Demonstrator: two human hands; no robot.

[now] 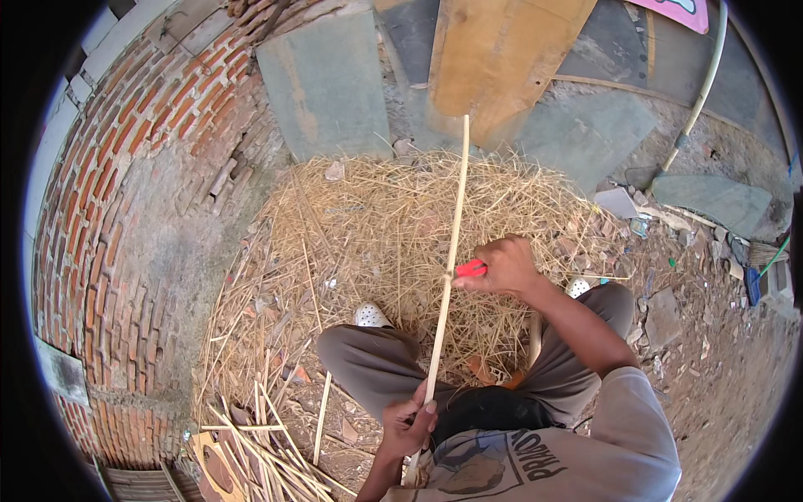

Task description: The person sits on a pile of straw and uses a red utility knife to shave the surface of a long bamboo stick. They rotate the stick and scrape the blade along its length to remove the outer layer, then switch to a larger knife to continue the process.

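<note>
A long, pale, peeled stick (pixel 457 197), bamboo or rattan by its look, slants up from my lap toward the boards behind. My left hand (pixel 409 422) is wrapped round its lower part, close to my waist. Farther up, my right hand (pixel 506 264) grips a red-handled tool (pixel 471 268). The tool's working end meets the stick near its middle, at a slightly rough spot. It is too small there to tell whether it is a blade or jaws. My bent legs lie on either side of the stick.
A wide heap of straw-like shavings (pixel 360 217) spreads in front of me. Cut pale sticks (pixel 268 460) lie at lower left. A worn brick wall (pixel 125 192) rises at left. Boards (pixel 502 58) lean at the back. Rubble (pixel 665 318) covers the ground at right.
</note>
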